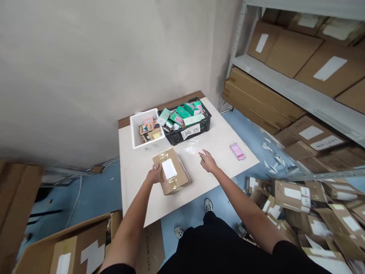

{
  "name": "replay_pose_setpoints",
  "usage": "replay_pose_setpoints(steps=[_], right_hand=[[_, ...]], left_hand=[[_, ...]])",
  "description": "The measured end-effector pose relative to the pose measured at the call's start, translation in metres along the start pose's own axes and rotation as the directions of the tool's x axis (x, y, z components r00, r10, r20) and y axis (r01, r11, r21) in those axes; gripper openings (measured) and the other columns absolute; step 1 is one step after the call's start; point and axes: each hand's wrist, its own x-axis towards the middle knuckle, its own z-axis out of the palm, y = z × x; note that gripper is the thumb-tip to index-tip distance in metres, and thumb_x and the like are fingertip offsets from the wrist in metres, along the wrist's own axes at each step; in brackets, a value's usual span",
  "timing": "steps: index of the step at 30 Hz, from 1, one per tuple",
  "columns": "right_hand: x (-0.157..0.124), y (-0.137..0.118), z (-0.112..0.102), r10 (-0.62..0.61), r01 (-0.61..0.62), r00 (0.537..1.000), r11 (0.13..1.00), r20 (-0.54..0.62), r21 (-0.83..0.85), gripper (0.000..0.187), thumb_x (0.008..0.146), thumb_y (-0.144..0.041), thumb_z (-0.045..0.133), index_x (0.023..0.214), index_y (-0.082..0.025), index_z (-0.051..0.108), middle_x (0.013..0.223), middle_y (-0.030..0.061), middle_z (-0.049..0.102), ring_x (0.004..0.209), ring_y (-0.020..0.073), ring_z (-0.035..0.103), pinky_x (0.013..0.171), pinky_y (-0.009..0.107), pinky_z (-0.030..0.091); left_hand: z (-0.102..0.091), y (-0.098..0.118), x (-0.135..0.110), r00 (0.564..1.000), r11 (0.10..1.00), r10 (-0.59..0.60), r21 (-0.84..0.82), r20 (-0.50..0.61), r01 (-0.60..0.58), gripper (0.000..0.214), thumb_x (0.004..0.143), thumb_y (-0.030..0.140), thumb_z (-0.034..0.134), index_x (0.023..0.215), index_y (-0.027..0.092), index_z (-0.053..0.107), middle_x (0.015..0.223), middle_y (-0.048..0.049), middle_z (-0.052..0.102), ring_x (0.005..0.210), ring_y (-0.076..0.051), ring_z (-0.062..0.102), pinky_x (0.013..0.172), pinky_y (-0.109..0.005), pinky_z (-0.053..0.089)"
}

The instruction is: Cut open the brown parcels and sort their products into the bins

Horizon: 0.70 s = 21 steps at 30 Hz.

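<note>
the left hand (154, 174) rests, fingers apart, on the left edge of a taped cardboard box (180, 170) near the worktop's (131, 179) front. the right hand (208, 162), well apart from the box, is closed around a small black-and-yellow tool (202, 158). behind stand a white bin (154, 147) and black crate (206, 124).

The black crate (177, 138) bears a paper sign (190, 131) with handwritten characters seemingly ending in 换货, the white bin (132, 131) just left of it has illegible handwriting, the parcel (178, 178) before it an unreadable label (169, 168), and cardboard (152, 243) well below the crate shows “LIFE”.
</note>
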Motion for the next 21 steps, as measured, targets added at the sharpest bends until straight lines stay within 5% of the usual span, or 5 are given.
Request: replay_pose_setpoints(steps=[4, 9, 15, 21], right_hand=[[0.000, 0.049, 0.004, 0.290, -0.287, 0.951, 0.957, 0.102, -0.045, 0.056, 0.097, -0.022, 0.057, 0.153, -0.016, 0.055, 0.153, 0.0164, 0.056, 0.143, 0.0273, 0.049, 0.119, 0.038, 0.039], [-0.006, 0.071, 0.049, 0.521, -0.508, 0.815, 0.853, 0.253, -0.122, 0.053, 0.102, -0.033, 0.057, 0.152, -0.015, 0.053, 0.142, 0.0177, 0.063, 0.130, 0.0256, 0.062, 0.106, 0.031, 0.047], [-0.017, 0.071, 0.104, 0.625, -0.620, 0.753, 0.779, 0.207, -0.097, 0.043, 0.095, -0.022, 0.062, 0.137, -0.012, 0.057, 0.125, 0.0205, 0.071, 0.114, 0.0284, 0.071, 0.092, 0.035, 0.053], [0.012, 0.030, 0.100, 0.582, -0.618, 0.779, 0.774, 0.235, 0.133, 0.032, 0.094, -0.022, 0.051, 0.126, -0.016, 0.056, 0.097, 0.0101, 0.075, 0.076, 0.0199, 0.075, 0.073, 0.029, 0.056]], left_hand=[[0.003, -0.004, -0.002, 1.000, 0.995, 0.005, 0.099, -0.012, -0.003, 0.136, 0.066, 0.053, 0.085, 0.171, 0.021, 0.005, 0.178, -0.0197, 0.002, 0.165, -0.037, -0.002, 0.129, -0.060, 0.018], [-0.004, 0.006, -0.011, 0.999, 0.998, -0.028, 0.061, 0.046, 0.025, 0.136, 0.070, 0.052, 0.085, 0.171, 0.020, -0.001, 0.178, -0.0177, -0.001, 0.165, -0.035, -0.002, 0.126, -0.053, 0.031], [-0.006, 0.015, -0.011, 0.993, 0.999, -0.026, -0.033, 0.118, 0.030, 0.147, 0.065, 0.049, 0.092, 0.171, 0.020, -0.005, 0.177, -0.0181, -0.013, 0.164, -0.037, -0.010, 0.120, -0.051, 0.042], [0.006, 0.009, -0.010, 0.997, 0.993, 0.003, -0.118, 0.079, 0.006, 0.152, 0.060, 0.050, 0.095, 0.170, 0.026, -0.007, 0.177, -0.0164, -0.013, 0.164, -0.037, -0.012, 0.129, -0.063, 0.020]])
